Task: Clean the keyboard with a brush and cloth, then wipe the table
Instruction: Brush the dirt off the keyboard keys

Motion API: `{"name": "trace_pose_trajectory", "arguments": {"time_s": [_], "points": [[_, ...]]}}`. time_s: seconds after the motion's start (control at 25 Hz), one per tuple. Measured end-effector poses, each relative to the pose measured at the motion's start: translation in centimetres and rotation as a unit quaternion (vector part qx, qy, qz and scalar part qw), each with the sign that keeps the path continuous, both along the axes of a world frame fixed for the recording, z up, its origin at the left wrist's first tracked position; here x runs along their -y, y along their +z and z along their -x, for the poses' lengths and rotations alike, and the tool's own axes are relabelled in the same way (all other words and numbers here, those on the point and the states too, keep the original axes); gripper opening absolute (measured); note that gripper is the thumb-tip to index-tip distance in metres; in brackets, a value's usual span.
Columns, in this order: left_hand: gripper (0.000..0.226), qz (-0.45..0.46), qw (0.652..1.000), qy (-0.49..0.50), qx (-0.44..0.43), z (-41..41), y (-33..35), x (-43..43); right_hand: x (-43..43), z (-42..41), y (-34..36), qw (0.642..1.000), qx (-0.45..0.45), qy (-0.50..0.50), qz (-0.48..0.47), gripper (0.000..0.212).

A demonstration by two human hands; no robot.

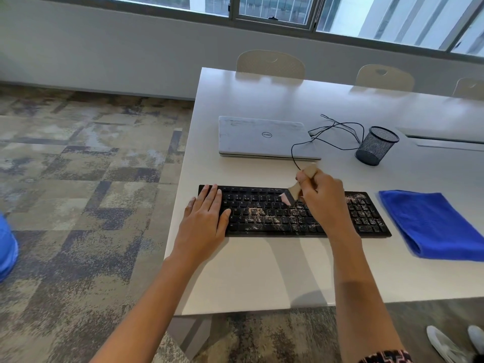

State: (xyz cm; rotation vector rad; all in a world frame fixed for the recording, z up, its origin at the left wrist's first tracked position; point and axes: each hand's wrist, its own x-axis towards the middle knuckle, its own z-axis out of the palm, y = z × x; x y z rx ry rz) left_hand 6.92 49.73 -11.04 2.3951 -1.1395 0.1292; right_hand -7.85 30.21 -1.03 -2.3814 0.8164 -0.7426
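Now right fingers (301,178) curl round brush (294,191).

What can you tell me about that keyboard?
The keyboard is black, seemingly plastic, lying flat near the front edge of the white table. Pale dust speckles its middle and right keys. The left hand rests flat on its left end; the right hand grips a wooden brush whose bristles touch the middle keys.

looked like an office meeting room, long white desk (262,271), chairs (269,64) lined along it, carpet tiles (91,166), laptop (264,137), mesh pen cup (375,146)
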Motion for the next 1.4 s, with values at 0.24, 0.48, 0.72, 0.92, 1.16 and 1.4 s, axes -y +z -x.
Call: {"name": "trace_pose_trajectory", "arguments": {"time_s": [0.24, 0.48, 0.72, 0.92, 1.16, 1.4], "points": [[0.073, 0.006, 1.000, 0.000, 0.000, 0.0, -0.1, 0.0, 0.9, 0.7, 0.9, 1.000, -0.013, -0.001, -0.013, 0.038], [0.070, 0.001, 1.000, 0.001, 0.001, 0.1, 0.1, 0.0, 0.4, 0.3, 0.4, 0.999, 0.018, 0.016, -0.036, 0.029], [0.071, -0.004, 1.000, 0.001, 0.003, 0.0, 0.1, 0.0, 1.2, 0.9, 1.3, 0.997, -0.040, 0.030, -0.056, 0.029], [0.072, -0.004, 1.000, 0.000, 0.003, 0.0, 0.1, 0.0, 1.1, 1.0, 2.4, 0.995, -0.082, 0.052, -0.031, 0.020], [0.073, -0.005, 1.000, 0.001, 0.000, 0.1, 0.2, -0.1, -1.3, -1.1, 2.6, 0.980, -0.100, 0.157, -0.068, 0.010], [0.071, -0.003, 1.000, 0.004, -0.001, 0.2, 0.4, -0.1, -2.1, -2.0, 2.6, 0.991, -0.024, 0.122, -0.049, 0.016]]}}
